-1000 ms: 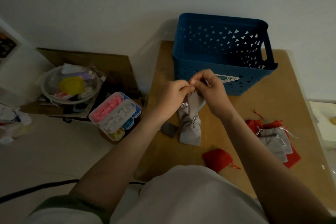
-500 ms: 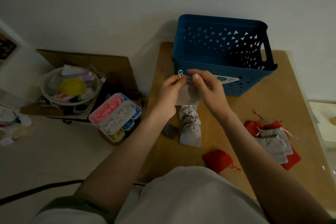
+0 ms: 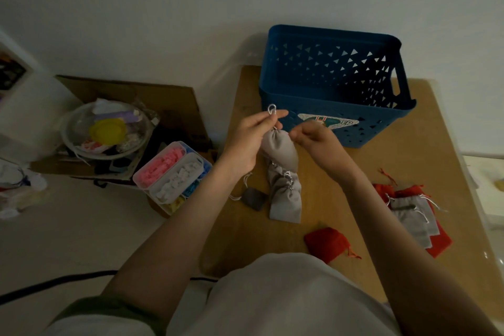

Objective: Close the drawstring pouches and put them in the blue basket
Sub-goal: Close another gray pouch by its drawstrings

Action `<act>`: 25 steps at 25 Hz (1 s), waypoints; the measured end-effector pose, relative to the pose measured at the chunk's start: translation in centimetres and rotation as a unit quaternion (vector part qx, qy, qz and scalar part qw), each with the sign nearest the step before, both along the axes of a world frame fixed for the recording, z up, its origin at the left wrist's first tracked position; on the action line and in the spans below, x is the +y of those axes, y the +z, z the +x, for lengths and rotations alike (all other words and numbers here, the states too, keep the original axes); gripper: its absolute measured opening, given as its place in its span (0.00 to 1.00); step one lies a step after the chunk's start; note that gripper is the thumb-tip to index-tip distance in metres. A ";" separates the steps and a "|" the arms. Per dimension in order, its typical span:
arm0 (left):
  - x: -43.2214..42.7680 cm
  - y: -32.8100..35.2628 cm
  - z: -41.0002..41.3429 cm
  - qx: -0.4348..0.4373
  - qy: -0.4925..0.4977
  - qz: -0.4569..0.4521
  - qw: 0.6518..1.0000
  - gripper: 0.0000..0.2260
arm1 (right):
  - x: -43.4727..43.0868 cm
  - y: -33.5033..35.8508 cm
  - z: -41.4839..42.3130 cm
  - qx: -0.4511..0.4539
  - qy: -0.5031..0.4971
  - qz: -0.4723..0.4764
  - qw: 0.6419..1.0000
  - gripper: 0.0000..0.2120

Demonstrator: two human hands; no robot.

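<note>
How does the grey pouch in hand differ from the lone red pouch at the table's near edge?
The grey pouch is held above the table, its cord pinched in the left hand; the red pouch lies on the table, untouched. The grey pouch's cord is pulled taut; the red pouch's trails slack. Both are small fabric pouches, neither yet in the basket.

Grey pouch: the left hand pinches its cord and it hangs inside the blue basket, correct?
No. The head view shows the left hand pinching the cord, but the grey pouch hangs outside the blue basket, in front of its near wall, not inside.
</note>
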State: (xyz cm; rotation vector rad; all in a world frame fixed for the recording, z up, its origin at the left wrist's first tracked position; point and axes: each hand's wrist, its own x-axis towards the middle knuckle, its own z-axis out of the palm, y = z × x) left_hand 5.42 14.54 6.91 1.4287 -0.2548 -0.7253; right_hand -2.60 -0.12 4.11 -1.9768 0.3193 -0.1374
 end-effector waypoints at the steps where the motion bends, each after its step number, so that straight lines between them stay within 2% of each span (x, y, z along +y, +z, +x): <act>1: 0.2 0.0 0.1 -0.018 -0.020 0.032 0.999 0.09 | 0.0 0.3 -0.2 0.008 -0.012 0.029 0.999 0.09; 5: 0.0 -0.3 0.3 -0.078 -0.005 0.133 0.988 0.11 | 0.7 0.9 -0.2 0.024 -0.043 0.088 0.995 0.14; 8: -0.4 -0.7 0.2 -0.111 0.032 0.158 0.981 0.02 | 1.6 1.0 0.1 0.000 -0.049 0.185 0.981 0.14; 10: -0.5 -1.2 0.3 -0.148 0.055 0.170 0.973 0.06 | 2.1 1.2 0.2 -0.018 -0.019 0.226 0.974 0.12; 15: -0.7 -0.9 -0.3 -0.164 0.075 0.188 0.966 0.09 | 2.9 1.5 0.2 -0.051 0.027 0.186 0.981 0.05; 20: -0.7 -0.5 -0.6 -0.162 0.067 0.205 0.963 0.10 | 3.2 1.3 0.6 -0.086 0.009 0.151 0.985 0.09; 25: -0.2 -0.5 -0.7 -0.175 0.011 0.195 0.965 0.11 | 3.2 1.2 1.1 -0.051 -0.042 0.111 0.992 0.13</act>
